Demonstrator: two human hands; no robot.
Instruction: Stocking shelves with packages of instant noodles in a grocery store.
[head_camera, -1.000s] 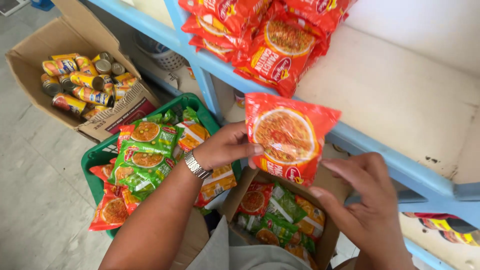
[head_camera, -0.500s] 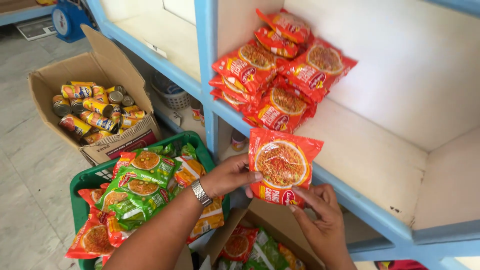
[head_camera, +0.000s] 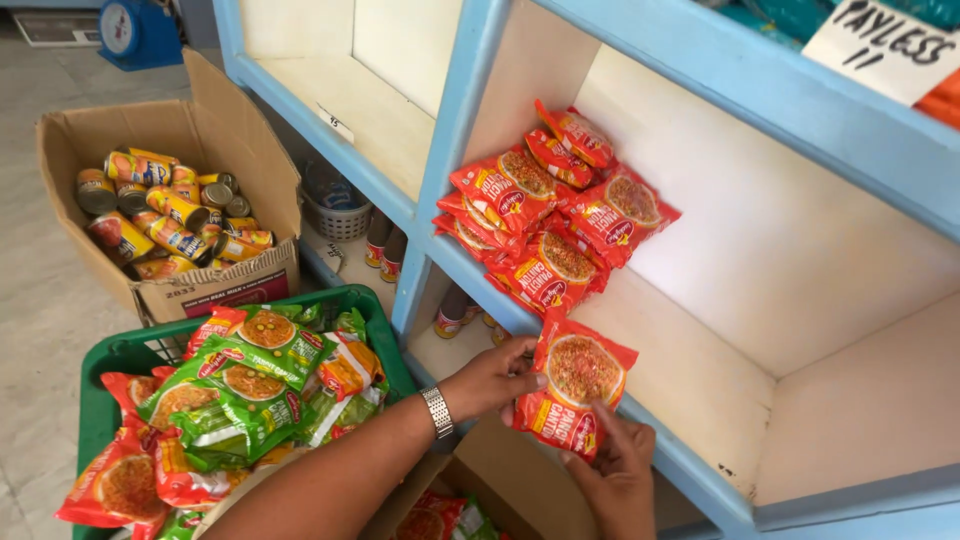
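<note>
- At the front edge of a blue shelf (head_camera: 660, 455), a red noodle packet (head_camera: 570, 395) is held upright between both hands, just above the shelf lip.
- Its left edge is pinched by the left hand (head_camera: 490, 378), fingers curled round the wrapper; a metal watch (head_camera: 437, 411) is worn on that wrist.
- Its lower right corner is gripped from below by the right hand (head_camera: 615, 470), thumb laid on the wrapper's face.
- Further back in the same cream-coloured compartment, a stack of red noodle packets (head_camera: 550, 215) is seen leaning against the left wall, well apart from the held one.
- Below left, a green crate (head_camera: 110, 355) is filled with green and orange noodle packets (head_camera: 250, 385).
- Behind the crate, an open cardboard box (head_camera: 215, 130) of yellow-labelled cans (head_camera: 165, 215) is set on the floor.
- Beneath the hands, a second cardboard box (head_camera: 500, 480) with more packets is partly shown.
- On the lower shelf level, a small grey basket (head_camera: 340, 215) and some bottles (head_camera: 385, 250) are stored.
</note>
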